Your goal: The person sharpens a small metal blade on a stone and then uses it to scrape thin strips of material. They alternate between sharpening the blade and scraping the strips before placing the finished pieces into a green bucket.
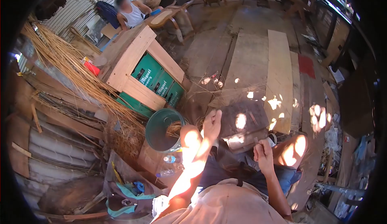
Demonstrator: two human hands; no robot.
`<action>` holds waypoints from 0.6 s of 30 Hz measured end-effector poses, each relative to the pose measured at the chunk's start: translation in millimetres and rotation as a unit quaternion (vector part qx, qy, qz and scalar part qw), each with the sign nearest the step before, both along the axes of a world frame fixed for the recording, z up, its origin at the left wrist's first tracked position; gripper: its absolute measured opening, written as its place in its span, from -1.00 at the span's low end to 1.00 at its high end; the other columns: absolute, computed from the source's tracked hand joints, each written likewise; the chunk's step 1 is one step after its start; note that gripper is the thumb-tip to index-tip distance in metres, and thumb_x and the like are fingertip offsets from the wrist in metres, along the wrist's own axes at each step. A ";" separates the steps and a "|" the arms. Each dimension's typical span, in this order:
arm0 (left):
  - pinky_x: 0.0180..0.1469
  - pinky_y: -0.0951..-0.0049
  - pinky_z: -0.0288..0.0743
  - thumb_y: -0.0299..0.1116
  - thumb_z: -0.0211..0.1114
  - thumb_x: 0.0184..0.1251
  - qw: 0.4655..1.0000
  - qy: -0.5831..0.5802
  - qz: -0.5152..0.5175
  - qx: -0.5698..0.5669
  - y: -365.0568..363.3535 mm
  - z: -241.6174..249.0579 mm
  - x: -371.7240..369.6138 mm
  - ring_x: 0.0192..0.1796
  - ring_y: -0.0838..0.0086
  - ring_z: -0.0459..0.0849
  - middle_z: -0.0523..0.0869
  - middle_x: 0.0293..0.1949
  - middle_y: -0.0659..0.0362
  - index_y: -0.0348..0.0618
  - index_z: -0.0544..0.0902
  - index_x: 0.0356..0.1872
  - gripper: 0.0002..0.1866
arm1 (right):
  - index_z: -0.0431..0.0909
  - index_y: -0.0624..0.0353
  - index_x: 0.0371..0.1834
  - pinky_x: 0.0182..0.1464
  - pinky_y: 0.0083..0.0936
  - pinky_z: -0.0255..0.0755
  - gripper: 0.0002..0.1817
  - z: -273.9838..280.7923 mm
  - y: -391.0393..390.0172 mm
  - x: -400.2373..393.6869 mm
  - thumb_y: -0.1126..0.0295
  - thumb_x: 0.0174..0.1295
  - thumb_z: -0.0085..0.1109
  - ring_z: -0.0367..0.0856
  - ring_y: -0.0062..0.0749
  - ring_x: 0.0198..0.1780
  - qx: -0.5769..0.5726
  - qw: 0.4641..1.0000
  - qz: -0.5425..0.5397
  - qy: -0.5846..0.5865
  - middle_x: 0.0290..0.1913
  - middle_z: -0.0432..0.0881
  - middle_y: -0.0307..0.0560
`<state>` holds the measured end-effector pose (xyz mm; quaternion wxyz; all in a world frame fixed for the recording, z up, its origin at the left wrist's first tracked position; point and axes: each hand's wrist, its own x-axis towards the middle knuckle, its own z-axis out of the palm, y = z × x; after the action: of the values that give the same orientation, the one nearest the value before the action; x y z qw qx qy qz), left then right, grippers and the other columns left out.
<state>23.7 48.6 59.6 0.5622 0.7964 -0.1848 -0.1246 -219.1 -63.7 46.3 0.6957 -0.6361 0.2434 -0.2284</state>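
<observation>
My left hand (212, 124) is raised beside my left knee, at the left edge of a dark, worn block (254, 110). Its fingers are pressed together, and whatever may be between them is too small to see. My right hand (264, 154) is closed near my right knee, just below the block's right corner. Any thing inside that fist is hidden. Sunlit patches lie on the block, which sits between my knees. Thin straw-coloured strands (225, 88) spread over the floor beyond it.
A green bucket (152, 132) with strips inside stands left of my knee, near plastic bottles (166, 172). Behind it are green crates (163, 85) in a wooden frame and a long bundle of canes (66, 65). A person (133, 14) sits at the back left.
</observation>
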 end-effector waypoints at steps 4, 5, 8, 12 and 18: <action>0.50 0.11 0.25 0.22 0.19 0.42 0.961 0.011 0.045 0.273 -6.7 -69.1 -6.0 0.44 -0.10 0.43 0.38 0.45 -0.27 -0.44 0.27 0.47 -0.08 | 0.42 0.14 -0.18 -0.56 -0.67 0.20 -0.89 -14.2 -17.1 -20.1 0.41 0.56 -0.05 0.26 -0.72 -0.58 0.070 0.997 -0.019 0.040 -0.50 0.38 -0.32; 0.49 0.14 0.26 0.15 0.23 0.43 0.964 0.025 0.044 0.261 -6.0 -58.5 -15.0 0.44 -0.07 0.45 0.41 0.44 -0.25 -0.41 0.27 0.49 -0.12 | 0.46 0.16 -0.14 -0.55 -0.67 0.20 -0.90 -15.3 -19.3 -23.2 0.42 0.55 -0.04 0.26 -0.72 -0.58 0.079 0.996 -0.012 0.038 -0.51 0.37 -0.34; 0.47 0.22 0.30 0.01 0.28 0.45 0.966 0.063 0.043 0.246 -5.6 -2.5 -31.3 0.43 0.00 0.48 0.48 0.40 -0.20 -0.33 0.26 0.52 -0.19 | 0.58 0.24 0.09 -0.53 -0.68 0.21 -0.77 -30.5 -22.3 -31.0 0.45 0.53 -0.03 0.28 -0.72 -0.57 0.082 0.996 0.003 0.041 -0.50 0.38 -0.35; 0.44 0.32 0.33 -0.10 0.25 0.49 0.981 0.139 0.043 0.125 4.9 -48.7 -17.9 0.42 0.12 0.51 0.59 0.32 -0.16 -0.22 0.25 0.55 -0.27 | 0.57 0.29 0.24 -0.51 -0.70 0.21 -0.67 -34.4 -24.0 -19.1 0.43 0.53 -0.02 0.31 -0.73 -0.56 0.055 0.995 0.015 0.085 -0.48 0.42 -0.35; 0.21 0.45 0.47 -0.26 0.32 0.47 0.990 0.008 0.136 0.022 7.8 -135.8 -0.5 0.10 0.44 0.70 0.78 0.09 0.05 -0.17 0.59 0.34 -0.53 | 0.47 0.29 0.41 -0.48 -0.71 0.24 -0.57 -19.5 -21.3 15.7 0.43 0.53 0.02 0.28 -0.75 -0.53 0.081 0.993 0.008 0.080 -0.45 0.41 -0.37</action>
<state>23.2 56.4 -76.2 0.5577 0.8253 -0.0674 -0.0580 -203.4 -85.1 26.8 0.7252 -0.5957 0.3109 -0.1503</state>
